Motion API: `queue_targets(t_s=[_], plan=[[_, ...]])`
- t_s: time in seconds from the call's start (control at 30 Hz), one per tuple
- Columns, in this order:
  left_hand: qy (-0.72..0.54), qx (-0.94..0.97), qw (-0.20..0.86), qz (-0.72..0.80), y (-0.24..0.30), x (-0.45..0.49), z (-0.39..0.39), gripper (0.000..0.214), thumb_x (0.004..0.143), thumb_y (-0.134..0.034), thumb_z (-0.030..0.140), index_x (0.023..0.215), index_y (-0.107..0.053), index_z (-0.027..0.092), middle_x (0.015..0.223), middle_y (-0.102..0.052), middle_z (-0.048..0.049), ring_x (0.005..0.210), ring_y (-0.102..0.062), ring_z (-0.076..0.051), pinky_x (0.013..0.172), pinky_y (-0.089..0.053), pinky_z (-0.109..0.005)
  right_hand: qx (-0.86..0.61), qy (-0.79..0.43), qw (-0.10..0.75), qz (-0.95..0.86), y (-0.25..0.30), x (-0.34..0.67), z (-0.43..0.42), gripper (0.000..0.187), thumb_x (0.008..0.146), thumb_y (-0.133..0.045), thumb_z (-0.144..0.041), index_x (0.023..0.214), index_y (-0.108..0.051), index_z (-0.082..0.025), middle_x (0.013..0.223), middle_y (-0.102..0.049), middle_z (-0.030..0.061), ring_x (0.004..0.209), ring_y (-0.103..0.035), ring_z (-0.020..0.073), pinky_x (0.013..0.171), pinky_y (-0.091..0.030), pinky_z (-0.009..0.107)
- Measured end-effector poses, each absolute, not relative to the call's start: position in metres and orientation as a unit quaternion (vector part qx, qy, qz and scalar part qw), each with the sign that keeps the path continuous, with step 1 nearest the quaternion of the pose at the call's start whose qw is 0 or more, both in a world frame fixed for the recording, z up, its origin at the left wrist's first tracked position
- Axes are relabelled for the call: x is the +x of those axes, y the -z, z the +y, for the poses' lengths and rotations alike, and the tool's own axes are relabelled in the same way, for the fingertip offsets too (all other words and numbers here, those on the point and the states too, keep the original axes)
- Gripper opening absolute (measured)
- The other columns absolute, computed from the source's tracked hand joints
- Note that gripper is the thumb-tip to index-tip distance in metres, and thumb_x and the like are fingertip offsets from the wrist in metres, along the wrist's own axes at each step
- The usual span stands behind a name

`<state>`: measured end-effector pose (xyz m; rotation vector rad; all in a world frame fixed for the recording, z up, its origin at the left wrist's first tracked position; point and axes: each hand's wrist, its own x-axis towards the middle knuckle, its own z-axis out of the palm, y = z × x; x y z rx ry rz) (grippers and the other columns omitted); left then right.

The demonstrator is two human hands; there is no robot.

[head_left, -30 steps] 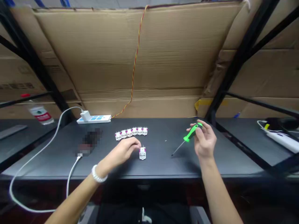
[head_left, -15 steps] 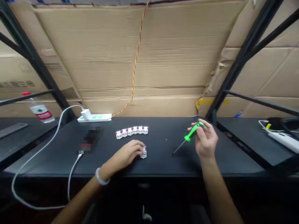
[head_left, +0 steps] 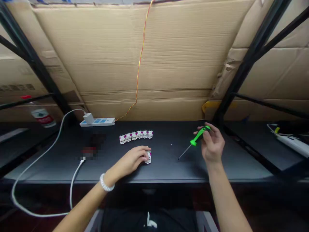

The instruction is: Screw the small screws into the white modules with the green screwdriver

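Observation:
A small white block with purple parts [head_left: 149, 158] lies on the black tabletop, and the closed fingers of my left hand [head_left: 134, 160] grip its left side. Held up over the table, my right hand [head_left: 212, 140] is closed around a green-and-black screwdriver [head_left: 198, 136]. Its thin shaft slants down to the left, the dark tip close above the tabletop. Behind my left hand, several similar white-and-purple blocks [head_left: 134, 135] sit side by side in a slightly curved row.
A white power strip [head_left: 103, 121] with a plugged-in charger [head_left: 88, 118] is at the back left. Its white cable [head_left: 43, 164] loops over the front edge. A pixelated dark object [head_left: 93, 146] lies at left. Black metal frame bars [head_left: 241, 77] and cardboard [head_left: 173, 58] enclose the table.
My left fingertips have shifted very slightly over the small block. My right hand and the screwdriver stay almost where they were. The picture has changed in brightness.

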<state>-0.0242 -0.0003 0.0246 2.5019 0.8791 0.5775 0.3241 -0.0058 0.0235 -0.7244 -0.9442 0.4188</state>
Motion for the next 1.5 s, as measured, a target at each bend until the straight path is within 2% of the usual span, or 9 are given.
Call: queue_targets(t_s=[0.2,0.57,0.97,1.17,1.5], plan=[[-0.223,0.899,0.22,0.308,-0.021,-0.025,0.001,0.025,0.106,-0.051,0.018,0.097,-0.073,0.022,0.133,-0.073,-0.0081,0.131,-0.065,-0.021,0.113,-0.052,-0.034,-0.336,-0.193,0.804,-0.45,-0.022,0.325,-0.006,0.038,0.086,-0.084,-0.039,0.119,-0.074,-0.023,0.098,-0.078,0.0045,0.073,-0.078,0.02,0.075,-0.07,0.041],[-0.219,0.897,0.221,0.313,-0.016,-0.028,0.001,0.024,0.107,-0.05,0.019,0.098,-0.072,0.022,0.138,-0.07,-0.0088,0.131,-0.065,-0.022,0.115,-0.05,-0.035,-0.337,-0.194,0.806,-0.446,-0.023,0.325,-0.006,0.038,0.085,-0.085,-0.04,0.118,-0.074,-0.023,0.097,-0.078,0.0041,0.071,-0.078,0.0195,0.073,-0.07,0.04],[-0.217,0.915,0.168,0.294,-0.011,-0.03,0.003,0.024,0.107,-0.05,0.017,0.1,-0.073,0.022,0.139,-0.07,-0.0086,0.131,-0.065,-0.022,0.116,-0.05,-0.037,-0.326,-0.196,0.807,-0.452,-0.021,0.326,-0.004,0.038,0.086,-0.085,-0.038,0.119,-0.074,-0.023,0.098,-0.079,0.0045,0.071,-0.079,0.0192,0.073,-0.07,0.039],[-0.225,0.914,0.172,0.291,-0.011,-0.031,0.003,0.025,0.108,-0.051,0.019,0.102,-0.075,0.021,0.139,-0.07,-0.009,0.128,-0.068,-0.023,0.112,-0.054,-0.037,-0.331,-0.191,0.803,-0.457,-0.02,0.326,-0.005,0.036,0.088,-0.083,-0.038,0.119,-0.074,-0.024,0.098,-0.078,0.0044,0.071,-0.078,0.0191,0.071,-0.07,0.038],[-0.25,0.907,0.188,0.281,-0.009,-0.033,0.004,0.029,0.104,-0.05,0.012,0.104,-0.078,0.022,0.136,-0.072,-0.0084,0.123,-0.071,-0.022,0.107,-0.058,-0.035,-0.331,-0.193,0.808,-0.448,-0.021,0.325,-0.005,0.038,0.086,-0.085,-0.039,0.119,-0.074,-0.022,0.097,-0.079,0.0045,0.07,-0.078,0.0188,0.07,-0.07,0.037]])
